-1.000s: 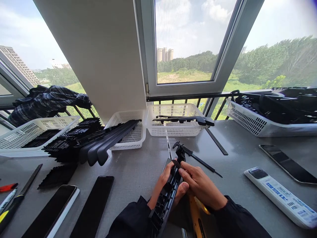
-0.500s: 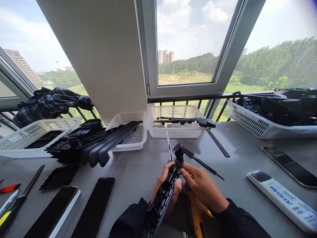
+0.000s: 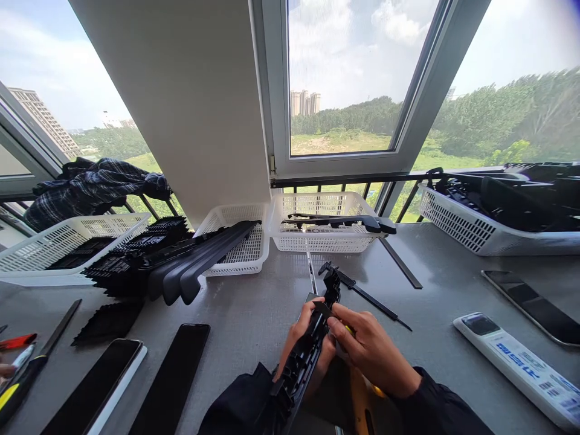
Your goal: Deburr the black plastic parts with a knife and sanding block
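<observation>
A long black ribbed plastic part (image 3: 304,357) runs from my lap up over the grey table (image 3: 254,308). My left hand (image 3: 302,331) is wrapped round its left side near the upper end. My right hand (image 3: 369,348) pinches a small flat black piece (image 3: 322,308) against that part's top. A yellow-handled tool (image 3: 361,399) lies under my right wrist. A thin metal strip (image 3: 310,272) and a black rod with a clip (image 3: 362,291) lie just beyond my hands.
White baskets (image 3: 317,241) with black strips stand along the window rail, one at right (image 3: 457,226) full of black parts. A black stack (image 3: 136,260) sits at left. Phones (image 3: 104,386), a black slab (image 3: 174,374), a white remote (image 3: 521,365) and pens (image 3: 18,374) lie about.
My hands and the black part have shifted slightly up and away over the table. My right fingers have closed more tightly on the small piece.
</observation>
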The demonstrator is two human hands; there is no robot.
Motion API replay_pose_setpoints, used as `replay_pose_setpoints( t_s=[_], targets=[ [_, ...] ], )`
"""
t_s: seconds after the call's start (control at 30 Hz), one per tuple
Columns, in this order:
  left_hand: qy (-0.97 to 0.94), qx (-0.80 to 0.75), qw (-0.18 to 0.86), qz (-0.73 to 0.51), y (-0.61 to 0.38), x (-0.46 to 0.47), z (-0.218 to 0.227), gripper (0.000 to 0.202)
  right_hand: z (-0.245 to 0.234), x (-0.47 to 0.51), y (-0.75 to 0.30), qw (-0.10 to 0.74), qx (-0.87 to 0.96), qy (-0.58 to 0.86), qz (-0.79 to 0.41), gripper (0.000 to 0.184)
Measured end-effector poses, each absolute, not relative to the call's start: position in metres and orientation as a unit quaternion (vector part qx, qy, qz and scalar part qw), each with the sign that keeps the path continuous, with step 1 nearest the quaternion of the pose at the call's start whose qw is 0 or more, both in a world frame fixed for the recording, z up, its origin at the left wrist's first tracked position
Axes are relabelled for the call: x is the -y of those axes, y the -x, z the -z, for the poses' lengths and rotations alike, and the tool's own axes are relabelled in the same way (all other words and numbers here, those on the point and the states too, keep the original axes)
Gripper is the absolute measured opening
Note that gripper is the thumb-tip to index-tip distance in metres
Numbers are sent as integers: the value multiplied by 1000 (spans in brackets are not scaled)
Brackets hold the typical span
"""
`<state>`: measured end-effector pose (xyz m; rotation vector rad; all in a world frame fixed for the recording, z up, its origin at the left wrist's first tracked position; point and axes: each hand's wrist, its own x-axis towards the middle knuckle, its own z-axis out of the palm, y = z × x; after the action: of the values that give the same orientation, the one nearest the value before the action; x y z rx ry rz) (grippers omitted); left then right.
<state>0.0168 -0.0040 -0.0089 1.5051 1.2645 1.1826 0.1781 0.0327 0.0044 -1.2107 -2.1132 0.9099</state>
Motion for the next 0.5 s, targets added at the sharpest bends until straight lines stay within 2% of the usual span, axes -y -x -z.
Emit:
replay_pose_setpoints(
  t_s=[0.37,0.5],
  targets=[
    [-608,-497,399,-473,-15,5,13,44,-4,-33,-178,283,771,472,-320,39],
    [-575,-498,410,-503,-17,3,19,54,-3,-38,-182,278,763,500,-301,40]
  ],
)
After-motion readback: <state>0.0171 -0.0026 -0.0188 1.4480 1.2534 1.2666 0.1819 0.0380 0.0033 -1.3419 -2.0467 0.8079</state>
